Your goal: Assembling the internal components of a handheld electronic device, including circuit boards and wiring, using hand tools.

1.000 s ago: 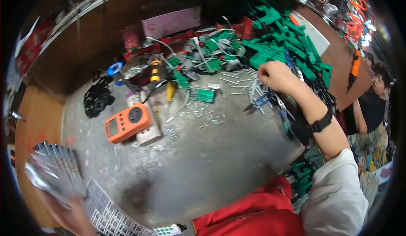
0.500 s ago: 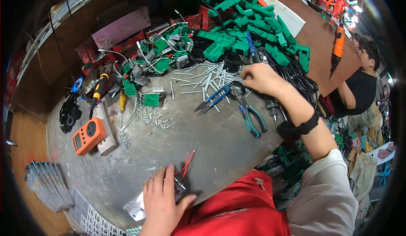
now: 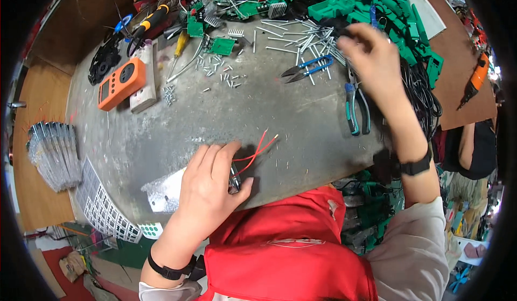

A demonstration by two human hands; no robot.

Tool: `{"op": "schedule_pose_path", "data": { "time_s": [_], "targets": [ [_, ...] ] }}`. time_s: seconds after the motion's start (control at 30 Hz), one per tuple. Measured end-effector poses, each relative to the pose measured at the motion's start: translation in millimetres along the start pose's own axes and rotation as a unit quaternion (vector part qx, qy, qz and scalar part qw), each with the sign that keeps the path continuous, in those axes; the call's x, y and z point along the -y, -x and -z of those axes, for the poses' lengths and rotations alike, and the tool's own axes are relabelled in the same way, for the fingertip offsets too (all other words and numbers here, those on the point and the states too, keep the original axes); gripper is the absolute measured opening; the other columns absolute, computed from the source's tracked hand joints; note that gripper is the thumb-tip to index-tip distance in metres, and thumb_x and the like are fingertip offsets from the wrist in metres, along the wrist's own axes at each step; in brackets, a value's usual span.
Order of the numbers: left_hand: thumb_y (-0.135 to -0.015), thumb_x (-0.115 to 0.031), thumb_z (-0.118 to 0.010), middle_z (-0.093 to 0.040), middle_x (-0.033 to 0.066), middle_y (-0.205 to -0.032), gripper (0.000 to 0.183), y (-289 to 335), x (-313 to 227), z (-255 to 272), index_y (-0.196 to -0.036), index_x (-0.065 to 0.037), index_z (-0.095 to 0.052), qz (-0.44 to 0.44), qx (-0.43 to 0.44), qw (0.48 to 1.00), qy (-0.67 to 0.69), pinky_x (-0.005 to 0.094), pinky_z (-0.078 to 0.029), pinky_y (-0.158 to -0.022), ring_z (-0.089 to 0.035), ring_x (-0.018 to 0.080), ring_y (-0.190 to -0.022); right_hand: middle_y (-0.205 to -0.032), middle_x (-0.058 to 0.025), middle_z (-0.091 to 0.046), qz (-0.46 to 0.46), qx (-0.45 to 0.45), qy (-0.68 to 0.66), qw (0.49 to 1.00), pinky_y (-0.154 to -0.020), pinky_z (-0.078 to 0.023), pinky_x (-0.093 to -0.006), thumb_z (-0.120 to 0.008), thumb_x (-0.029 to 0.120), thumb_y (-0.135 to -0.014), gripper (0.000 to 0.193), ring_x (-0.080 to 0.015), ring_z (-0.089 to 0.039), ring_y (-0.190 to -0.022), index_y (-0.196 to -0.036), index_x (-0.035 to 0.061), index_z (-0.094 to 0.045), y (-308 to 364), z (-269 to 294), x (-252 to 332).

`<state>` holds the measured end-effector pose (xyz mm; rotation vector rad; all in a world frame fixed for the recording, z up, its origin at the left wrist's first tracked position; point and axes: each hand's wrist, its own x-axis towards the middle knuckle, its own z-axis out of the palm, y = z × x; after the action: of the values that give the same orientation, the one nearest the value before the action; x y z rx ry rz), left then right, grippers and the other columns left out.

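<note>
My left hand (image 3: 210,171) rests near the table's front edge, its thumb and fingers closed round a small shiny metal part (image 3: 235,180). Two red wires (image 3: 256,155) with bare ends run out of that part, and most of it is hidden under the hand. A flat silvery plate (image 3: 164,192), seemingly in clear wrap, lies partly under the same hand. My right hand (image 3: 374,58) is smeared by motion over the right end of a pile of metal rods (image 3: 318,38). Its fingers are bent, and whether they hold anything is unclear. Teal-handled pliers (image 3: 351,109) lie just below it.
Blue-handled snips (image 3: 309,69) lie beside the rods. Green circuit boards (image 3: 221,46) and green plastic housings (image 3: 390,12) are heaped at the back. Leftward are loose screws (image 3: 210,66), an orange meter (image 3: 123,85) and wrapped metal strips (image 3: 54,155). Black cables (image 3: 423,93) lie at right.
The view has tilted down, so the table sits higher in it. My right hand has lifted from the spot beside the pliers' tips and is moving. My left hand stays on the wired part.
</note>
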<state>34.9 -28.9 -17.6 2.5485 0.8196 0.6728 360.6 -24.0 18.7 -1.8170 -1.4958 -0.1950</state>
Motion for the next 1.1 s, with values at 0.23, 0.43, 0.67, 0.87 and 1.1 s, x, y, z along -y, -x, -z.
{"op": "schedule_pose_path", "data": {
  "time_s": [0.23, 0.43, 0.67, 0.87, 1.1],
  "targets": [
    [-0.059, -0.005, -0.082, -0.062, 0.0154, -0.102, 0.063, -5, -8, 20, -0.116, -0.001, -0.053, 0.019, 0.008, 0.999, 0.041, 0.0430, -0.049, -0.077, -0.059, 0.0352, -0.086, -0.074, -0.0082, -0.068, -0.329, 0.361, -0.381, 0.785, -0.057, -0.048, -0.0258, -0.070, 0.008, -0.086, 0.019, -0.0107, -0.063, -0.067, -0.096, -0.0030, -0.059, 77, -16, 68],
    [-0.059, -0.004, -0.083, -0.062, 0.0170, -0.105, 0.083, -3, -6, -5, -0.131, 0.001, -0.043, 0.024, 0.010, 0.999, 0.022, 0.0455, -0.049, -0.081, -0.059, 0.0384, -0.092, -0.079, -0.0121, -0.067, -0.187, 0.246, -0.290, 0.906, -0.057, -0.051, -0.0304, -0.071, 0.008, -0.085, 0.021, -0.0175, -0.067, -0.066, -0.093, -0.0009, -0.054, 108, -1, 85],
    [-0.061, -0.024, -0.088, -0.054, 0.0214, -0.119, 0.101, 1, -14, 0, -0.144, 0.001, -0.035, 0.026, 0.029, 0.999, 0.005, 0.0470, -0.044, -0.085, -0.055, 0.0390, -0.101, -0.082, -0.0168, -0.063, 0.079, 0.340, -0.233, 0.907, -0.064, -0.053, -0.0477, -0.064, 0.013, -0.085, 0.030, -0.0384, -0.065, -0.074, -0.112, 0.0049, -0.054, 136, -18, 104],
    [-0.057, -0.023, -0.088, -0.055, 0.0185, -0.120, 0.080, 2, -12, -16, -0.125, -0.003, -0.050, 0.004, 0.042, 0.998, -0.053, 0.0472, -0.043, -0.086, -0.054, 0.0375, -0.101, -0.091, -0.0093, -0.060, 0.140, 0.302, -0.029, 0.943, -0.068, -0.055, -0.0389, -0.067, 0.019, -0.081, 0.027, -0.0286, -0.064, -0.089, -0.104, 0.0062, -0.059, 117, -25, 92],
    [-0.069, -0.037, -0.080, -0.054, 0.0201, -0.126, 0.077, 12, -5, -5, -0.131, -0.003, -0.049, 0.006, 0.094, 0.991, -0.092, 0.0504, -0.042, -0.090, -0.053, 0.0398, -0.106, -0.085, -0.0081, -0.058, 0.242, 0.357, 0.114, 0.895, -0.059, -0.055, -0.0377, -0.061, 0.016, -0.076, 0.009, -0.0262, -0.064, -0.082, -0.081, 0.0081, -0.061, 51, 9, 55]
  ]
}}
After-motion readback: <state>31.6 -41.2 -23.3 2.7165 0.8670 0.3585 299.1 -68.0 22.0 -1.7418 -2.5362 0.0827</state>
